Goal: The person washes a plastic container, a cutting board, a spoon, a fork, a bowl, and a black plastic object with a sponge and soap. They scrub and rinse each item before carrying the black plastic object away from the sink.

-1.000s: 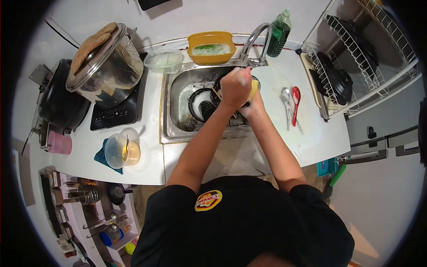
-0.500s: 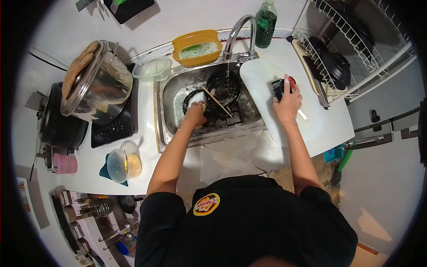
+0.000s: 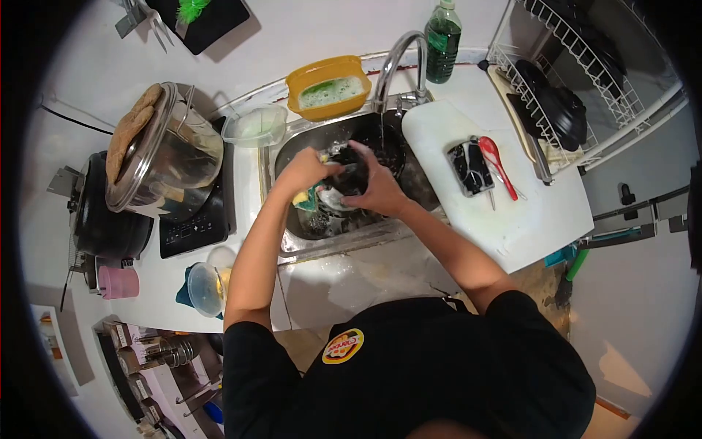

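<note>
Over the sink, my left hand holds a yellow and green sponge under its palm, its fingers curled toward a dark dish. My right hand is curved around the right side of that dark dish, thumb and fingers apart; the dish is blurred and partly hidden. Behind my right hand a black pan lies in the sink under a thin stream of water. A soapy black container and a red-handled utensil rest on the white board.
Behind the sink stand the faucet, a yellow basin with suds, a clear tub and a green bottle. A dish rack is at right; a large pot is at left.
My right hand has left the black container on the board and moved left into the sink, to the dark dish. My left hand has shifted slightly up and left with the sponge.
</note>
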Available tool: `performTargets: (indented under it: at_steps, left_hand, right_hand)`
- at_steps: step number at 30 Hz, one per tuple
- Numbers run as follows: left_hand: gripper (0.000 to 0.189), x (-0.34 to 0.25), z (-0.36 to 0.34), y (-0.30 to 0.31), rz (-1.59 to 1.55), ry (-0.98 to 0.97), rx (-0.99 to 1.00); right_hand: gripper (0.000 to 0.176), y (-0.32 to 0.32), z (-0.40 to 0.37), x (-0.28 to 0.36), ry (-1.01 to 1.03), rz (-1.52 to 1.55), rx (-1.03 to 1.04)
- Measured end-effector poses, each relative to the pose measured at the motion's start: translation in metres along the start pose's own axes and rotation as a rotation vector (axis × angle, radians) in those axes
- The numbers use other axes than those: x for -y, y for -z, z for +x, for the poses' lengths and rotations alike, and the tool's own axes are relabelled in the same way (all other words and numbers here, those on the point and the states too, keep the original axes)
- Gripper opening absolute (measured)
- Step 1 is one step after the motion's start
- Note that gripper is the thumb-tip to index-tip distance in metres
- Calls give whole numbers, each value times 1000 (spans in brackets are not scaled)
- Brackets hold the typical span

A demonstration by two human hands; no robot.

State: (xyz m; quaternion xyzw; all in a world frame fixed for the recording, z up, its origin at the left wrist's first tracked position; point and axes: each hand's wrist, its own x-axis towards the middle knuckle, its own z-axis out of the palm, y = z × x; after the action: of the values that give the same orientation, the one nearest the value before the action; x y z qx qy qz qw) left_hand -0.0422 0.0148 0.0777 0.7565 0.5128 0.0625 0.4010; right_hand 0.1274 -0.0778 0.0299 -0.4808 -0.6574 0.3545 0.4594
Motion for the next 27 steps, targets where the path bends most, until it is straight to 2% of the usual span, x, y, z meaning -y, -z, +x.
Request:
performTargets:
  at_steps: [1, 3, 4, 5, 8, 9, 11, 14, 17, 18, 20, 21, 23, 24, 26, 27]
  left_hand:
    - [39, -4, 5, 0, -118, 32, -28]
    - [42, -22, 15, 11, -76, -72, -278]
    - [43, -31, 24, 19, -56, -129, -400]
    - [49, -21, 54, 30, 46, 58, -319]
    - [47, -60, 74, 59, 272, -37, -462]
    - [46, -62, 91, 62, 352, -99, -523]
    - [44, -52, 133, 61, 514, -226, -644]
    - [41, -22, 188, 52, 449, -223, -388]
    - [37, 38, 246, 21, 580, -170, -317]
    - [36, 35, 245, 27, 589, -167, -180]
    - [37, 30, 238, 40, 602, -154, 91]
    - [32, 29, 232, 42, 485, -285, -91]
    - [29, 26, 224, 45, -11, -310, -289]
    - [28, 4, 198, 50, -253, -312, -390]
    - [22, -52, 120, 39, -304, -338, -406]
    - [24, -49, 111, 16, -153, -454, -506]
  right_hand:
    - [95, 3, 4, 0, -135, 82, 1]
    - [94, -3, 3, -29, -310, 519, -38]
    - [93, -1, 5, -14, -396, 737, -62]
    - [71, 7, -6, 3, -646, 677, -152]
    - [48, 18, -12, -21, -946, 1150, 57]
    - [38, 20, -13, -32, -948, 1370, 148]
    - [40, 25, -13, -27, -974, 1532, 74]
    - [40, 30, -9, -39, -881, 1701, -35]
    - [41, 40, -1, -41, -834, 1684, -207]
    - [41, 43, 3, -40, -836, 1655, -273]
    - [42, 46, 9, -39, -750, 1694, -265]
    - [43, 48, 11, -39, -715, 1711, -258]
    - [44, 51, 18, -47, -690, 1664, -239]
    - [45, 51, 24, -50, -679, 1646, -223]
    - [42, 54, 37, -48, -731, 1580, -159]
    - [40, 52, 41, -45, -722, 1544, -131]
